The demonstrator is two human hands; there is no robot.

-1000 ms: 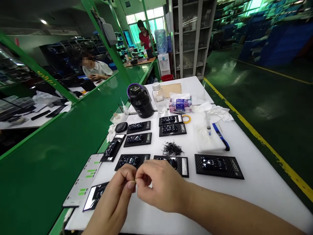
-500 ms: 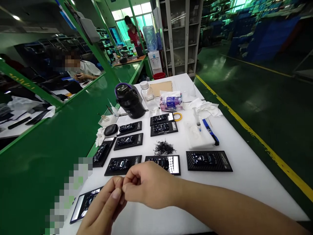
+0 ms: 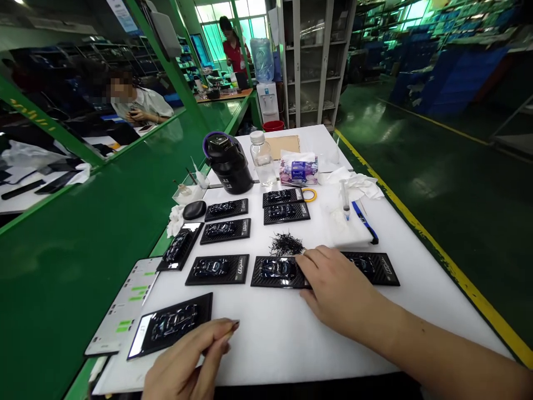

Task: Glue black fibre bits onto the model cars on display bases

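Observation:
My left hand [image 3: 195,358] is pinched at the near edge of the table, with a tiny dark piece [image 3: 235,325] at the fingertips, too small to name. Just behind it lies a black display base with a model car [image 3: 175,323]. My right hand [image 3: 333,283] grips the right end of another black base with a dark model car [image 3: 278,269], thumb at its front edge and fingers at the back, covering that end. A pile of thin black strips [image 3: 285,244] lies behind this base. Partly hidden by my right hand is a further car base [image 3: 385,269].
More car bases [image 3: 225,230] stand in rows. At the back are a black jug [image 3: 228,166], a clear bottle [image 3: 263,164] and a tissue box [image 3: 298,169]. A syringe [image 3: 345,203] and a blue cutter [image 3: 364,222] lie right. A co-worker [image 3: 144,108] sits left.
My hands, fingertips together before, are now apart. The right one has moved right onto a car base; the left stays near the front, pinched. The view has shifted slightly.

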